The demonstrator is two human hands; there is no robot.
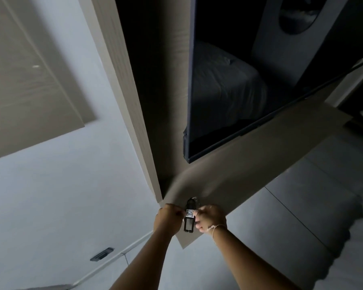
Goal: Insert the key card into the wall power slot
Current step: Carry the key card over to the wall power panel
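A black key card holder [189, 221] with a white handwritten label hangs upright between my two hands, low in the middle of the head view. My left hand [168, 218] pinches its left edge near the label. My right hand [210, 219], with a thin string bracelet at the wrist, grips its right side. A dark ring or clip shows at the holder's top. Both hands sit in front of a beige wall panel [239, 174]. A dark slotted plate [102, 254] sits low on the white wall at the left; I cannot tell whether it is the power slot.
A large dark wall-mounted screen [249, 80] fills the upper right and reflects a bed. A beige door frame [122, 91] runs diagonally beside a dark opening. White wall [61, 185] spreads at the left, grey floor tiles [291, 216] at the right.
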